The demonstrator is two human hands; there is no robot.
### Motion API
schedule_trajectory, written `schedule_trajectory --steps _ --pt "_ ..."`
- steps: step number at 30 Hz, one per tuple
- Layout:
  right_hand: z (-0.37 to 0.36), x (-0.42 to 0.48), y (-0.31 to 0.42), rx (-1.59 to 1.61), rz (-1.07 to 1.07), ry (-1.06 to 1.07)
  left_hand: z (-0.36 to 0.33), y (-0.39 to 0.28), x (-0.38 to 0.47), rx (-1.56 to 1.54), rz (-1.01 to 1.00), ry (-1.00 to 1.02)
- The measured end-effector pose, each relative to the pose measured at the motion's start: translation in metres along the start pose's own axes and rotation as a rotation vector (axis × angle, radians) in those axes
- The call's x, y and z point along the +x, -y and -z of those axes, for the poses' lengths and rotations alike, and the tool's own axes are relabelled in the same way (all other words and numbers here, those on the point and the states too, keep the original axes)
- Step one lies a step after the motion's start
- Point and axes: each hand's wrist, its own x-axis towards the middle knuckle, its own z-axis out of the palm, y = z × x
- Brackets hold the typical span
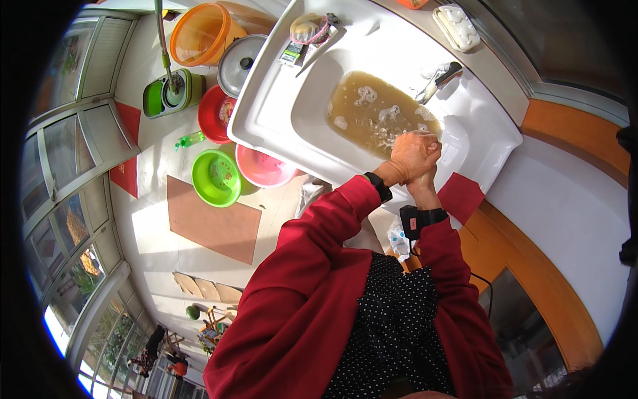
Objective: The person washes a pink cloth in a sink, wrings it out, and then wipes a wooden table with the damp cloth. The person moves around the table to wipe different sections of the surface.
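Observation:
My left hand (413, 152) is curled over my right hand (423, 187), the two pressed together above the near edge of the murky, foamy water (364, 112) in a white sink (311, 107). Whether anything is between the palms is hidden. The water's surface is broken by splashes just beyond my fingers. A red cloth (461, 197) lies over the sink's near right rim, beside my right wrist. Beyond the water is a metal fitting with a dark handle (441, 80), apparently the tap.
Packets (294, 52) and a wrapped bundle (306, 29) rest on the sink's far left corner. A white soap box (456, 27) is on the ledge. Left of the sink are green (217, 178), pink (264, 167) and red basins (212, 114), an orange bucket (199, 35) and a mop bucket (172, 95).

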Motion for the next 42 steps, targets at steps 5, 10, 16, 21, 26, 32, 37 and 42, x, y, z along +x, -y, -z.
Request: schedule_trajectory --steps 5,10,16,21,26,32,37,42 --pt "0.004 -0.008 0.016 -0.021 -0.029 0.053 0.006 0.013 -0.006 -0.157 0.051 0.021" --pt "-0.005 -0.031 0.039 -0.241 0.067 -0.099 0.034 0.027 -0.019 -0.773 0.46 -0.007" --pt "-0.02 -0.062 0.067 -0.217 0.252 -0.058 0.08 0.038 -0.03 -0.983 0.66 0.097" --pt "-0.037 -0.09 0.094 -0.147 0.323 -0.175 0.1 0.035 -0.029 -0.995 0.663 0.087" --pt "-0.057 -0.127 0.122 -0.235 0.475 0.01 0.115 0.02 -0.025 -1.048 0.689 0.304" --pt "-0.061 -0.161 0.16 -0.462 0.437 -0.074 0.128 0.007 -0.019 -0.768 0.496 0.425" --pt "-0.064 -0.185 0.182 -0.744 0.373 -0.093 0.136 0.005 -0.017 -1.102 0.473 0.123" --pt "-0.075 -0.197 0.19 -0.823 0.553 -0.19 0.144 -0.016 -0.02 -0.976 0.419 0.141"
